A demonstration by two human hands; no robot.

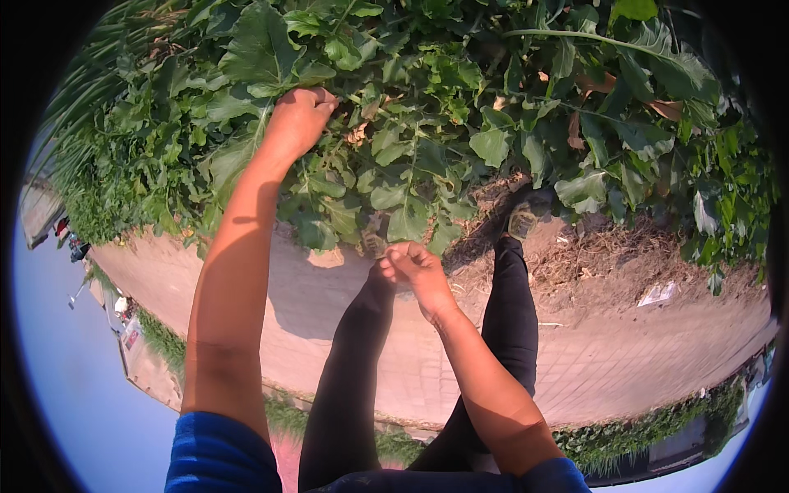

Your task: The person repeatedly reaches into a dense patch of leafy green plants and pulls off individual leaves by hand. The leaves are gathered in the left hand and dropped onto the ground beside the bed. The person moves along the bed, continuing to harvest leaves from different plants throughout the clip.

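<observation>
Among the leafy green plants point(407, 154), my left hand point(302, 120) reaches in with its fingers curled, and the fingertips are partly lost in the foliage beside a large lobed leaf point(262, 49). Whether it grips a stem there, I cannot tell. My right hand point(416, 271) is held lower, above the path and in front of my legs, its thumb and fingers drawn together. Nothing is clearly visible between those fingers. Some dry brown leaves point(357, 132) lie in the greenery to the right of my left hand.
A paved path point(407, 357) runs under my legs, bordered by dry straw point(592, 271) at the plants' edge. My right shoe point(524, 219) is beside the plants. A pale scrap point(658, 294) lies on the soil at right. Long thin green leaves point(68, 105) grow at upper left.
</observation>
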